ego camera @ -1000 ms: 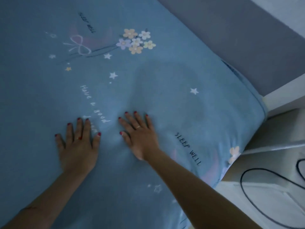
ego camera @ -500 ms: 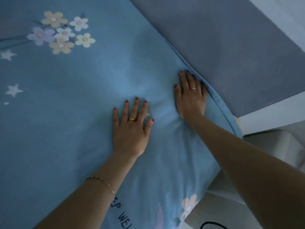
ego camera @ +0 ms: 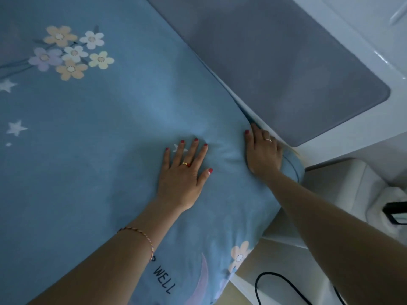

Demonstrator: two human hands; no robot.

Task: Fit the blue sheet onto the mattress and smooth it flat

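Where hands [ego camera: 182,172] press: blue sheet [ego camera: 99,150].

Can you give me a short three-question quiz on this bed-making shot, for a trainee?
1. True or false: the left hand lies flat on the sheet with fingers spread.
2. Where is the right hand? A) on the flowers B) at the sheet's edge beside the grey panel C) holding the cable
3. Fill in: the left wrist wears a ____.

Key: 1 true; 2 B; 3 bracelet.
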